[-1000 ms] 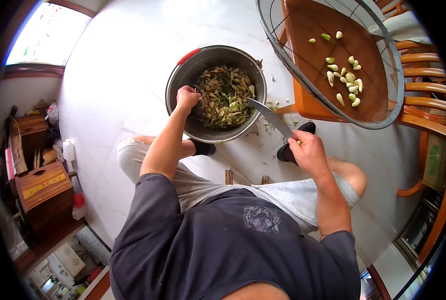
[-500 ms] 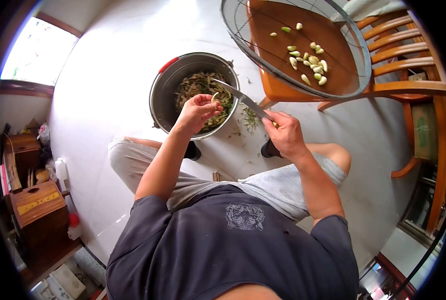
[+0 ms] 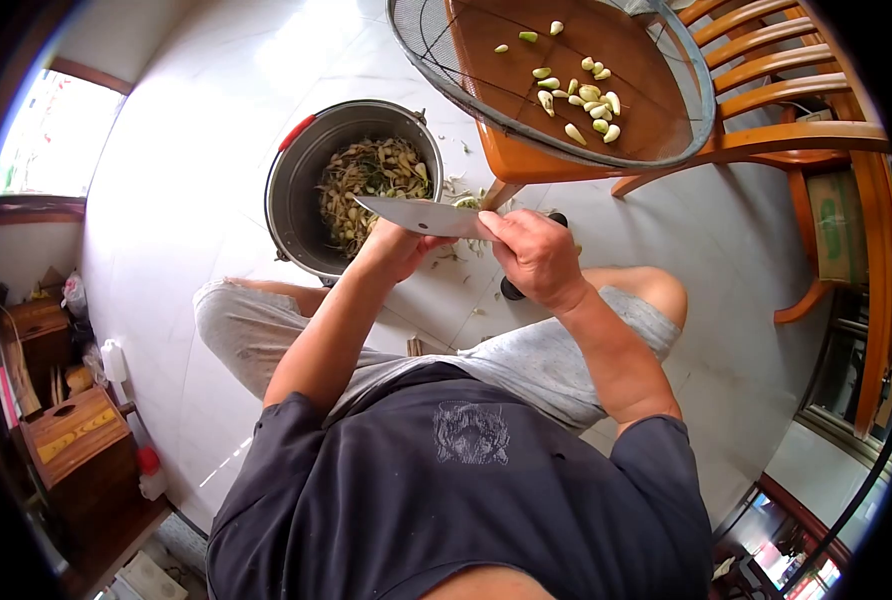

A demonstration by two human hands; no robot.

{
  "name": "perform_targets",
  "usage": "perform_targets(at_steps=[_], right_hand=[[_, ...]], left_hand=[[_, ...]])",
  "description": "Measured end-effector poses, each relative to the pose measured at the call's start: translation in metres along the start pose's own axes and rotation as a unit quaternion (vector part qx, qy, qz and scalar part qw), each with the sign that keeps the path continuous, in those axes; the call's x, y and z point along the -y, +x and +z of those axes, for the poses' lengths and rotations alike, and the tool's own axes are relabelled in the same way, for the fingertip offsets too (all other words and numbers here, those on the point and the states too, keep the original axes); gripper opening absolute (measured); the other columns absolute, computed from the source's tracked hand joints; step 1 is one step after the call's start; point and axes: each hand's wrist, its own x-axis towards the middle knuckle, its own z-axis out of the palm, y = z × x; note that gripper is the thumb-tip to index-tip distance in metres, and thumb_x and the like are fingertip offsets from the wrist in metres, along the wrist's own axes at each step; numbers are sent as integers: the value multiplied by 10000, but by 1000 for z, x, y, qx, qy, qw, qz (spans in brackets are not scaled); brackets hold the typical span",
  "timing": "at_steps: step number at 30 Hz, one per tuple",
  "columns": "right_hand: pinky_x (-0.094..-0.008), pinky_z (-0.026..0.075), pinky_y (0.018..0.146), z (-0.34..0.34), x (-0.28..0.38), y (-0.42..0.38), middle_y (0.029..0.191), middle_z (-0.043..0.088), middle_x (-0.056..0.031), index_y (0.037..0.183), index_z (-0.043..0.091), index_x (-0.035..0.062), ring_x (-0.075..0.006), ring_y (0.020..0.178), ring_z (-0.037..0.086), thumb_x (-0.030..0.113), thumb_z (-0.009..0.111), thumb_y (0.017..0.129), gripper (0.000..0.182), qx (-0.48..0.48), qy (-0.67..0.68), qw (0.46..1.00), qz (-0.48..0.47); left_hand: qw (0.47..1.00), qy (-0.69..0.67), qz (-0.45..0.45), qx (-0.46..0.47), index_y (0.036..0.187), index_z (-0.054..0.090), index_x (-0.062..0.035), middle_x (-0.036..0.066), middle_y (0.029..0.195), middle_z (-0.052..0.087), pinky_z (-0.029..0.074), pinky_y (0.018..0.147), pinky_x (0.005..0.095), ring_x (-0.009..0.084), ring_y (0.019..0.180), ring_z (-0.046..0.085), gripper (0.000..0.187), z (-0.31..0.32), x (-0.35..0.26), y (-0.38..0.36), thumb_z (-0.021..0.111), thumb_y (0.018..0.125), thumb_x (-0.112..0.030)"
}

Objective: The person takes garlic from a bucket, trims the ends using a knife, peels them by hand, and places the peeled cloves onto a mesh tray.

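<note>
Floor [image 3: 196,180]: pale, glossy tile; person seated above it, knees apart, dark shirt with a small printed emblem on the chest, not legible.

Wooden chair [image 3: 816,130]: orange-brown, slatted back, right of centre. A round wire-mesh sieve [image 3: 436,70] rests on its seat. Inside the sieve: a loose cluster of peeled garlic cloves [image 3: 581,95], pale cream, a few greenish, most grouped near the middle, some strays toward the upper left.

Metal pot [image 3: 291,190]: steel, round, red handle on its upper-left rim, standing on the floor between the feet and the chair. Contents: unpeeled garlic with stems [image 3: 366,180], a tangle of tan and green, filling the bottom. Scraps of peel lie on the tile just right of the pot.

Wooden box [image 3: 71,440]: lower left, yellow panel on its lid; any lettering is too small to read.

Knife [image 3: 421,215]: broad blade pointing left, held level above the pot's near rim. Right hand [image 3: 536,255] is closed around its handle. Left hand [image 3: 401,245] sits just under the blade, fingers curled; what it pinches is hidden, cannot tell.
</note>
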Motion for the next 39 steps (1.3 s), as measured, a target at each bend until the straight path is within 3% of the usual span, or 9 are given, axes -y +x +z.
perform_targets(at_steps=[5,9,13,16,19,22,31,36,39], right_hand=[[-341,491,602,2,0,0,770,609,-84,1009,644,55,-259,682,591,5,638,709,304,9,-5,1000,-6],[-354,492,614,1,3,-1,768,610,-102,994,654,65,-278,691,594,28,626,730,268,17,-1,1000,21],[-402,489,656,1,-10,-15,781,619,-170,921,688,79,-337,740,601,145,581,792,180,161,-82,942,281],[-397,486,671,-11,-26,-25,776,621,-201,907,674,30,-370,737,600,146,567,800,190,180,-93,933,298],[-359,480,659,-11,-25,-24,752,616,-206,911,659,1,-330,689,609,140,571,807,194,104,-8,963,250],[-321,467,639,-7,-21,-16,714,602,-195,924,654,-8,-266,624,583,133,575,815,195,103,56,950,289],[-274,451,609,1,-17,-11,675,622,-74,928,659,-8,-125,605,535,96,608,814,162,15,113,966,231],[-232,427,555,12,-15,-9,680,599,5,931,654,-20,-61,593,489,126,642,836,174,9,285,900,330],[-214,426,546,15,-11,-4,692,603,12,934,648,-12,-41,604,494,140,678,828,187,11,314,886,340]], left_hand=[[1000,-22,0,9,931,616,-8,95,924,639,533,769,309,179,848,629,167,2,0,-2,574,875,-159],[999,-15,-10,33,933,613,4,97,899,641,536,731,296,189,831,631,128,-1,0,-3,590,856,-96],[999,12,-28,23,926,609,9,88,867,638,533,678,280,172,790,624,97,8,-14,-13,614,841,-38],[999,-17,-21,21,935,601,5,75,862,637,511,667,268,153,774,608,113,0,-9,-9,631,843,-51],[998,-57,-1,40,964,586,-2,62,858,635,487,658,254,139,759,591,137,-7,1,-4,633,848,-59],[995,-87,14,44,989,569,-4,64,862,636,496,675,265,150,765,599,159,-7,4,-2,630,848,-48],[997,-55,59,-16,993,584,7,112,896,651,518,737,299,181,804,632,165,-1,10,4,620,832,12],[995,-45,84,-23,1040,589,54,133,924,658,552,749,314,192,826,650,217,5,14,3,630,835,-6],[996,-27,85,-25,1080,582,75,146,961,658,549,769,309,194,847,649,252,18,14,-3,619,849,-18]])
